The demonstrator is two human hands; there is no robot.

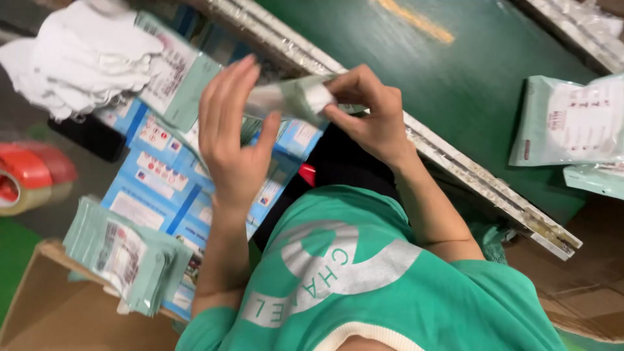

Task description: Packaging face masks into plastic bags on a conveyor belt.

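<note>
Both my hands hold a pale green plastic pouch point(294, 99) with something white folded inside it, up in front of my green shirt point(364, 286). My left hand point(232, 140) has its fingers stretched upward and its thumb pressed on the pouch's left part. My right hand point(367, 114) pinches the pouch's right end between thumb and fingers. Another pale green pouch with a printed label point(174, 78) lies just beyond my left hand.
A heap of white cloths point(84, 52) lies top left and a red tape roll point(26, 179) at the left edge. Blue printed cartons point(159, 185) lie below the hands. Stacked green pouches point(123, 260) rest on a cardboard box point(58, 318). More pouches point(572, 123) lie on the green table point(455, 71).
</note>
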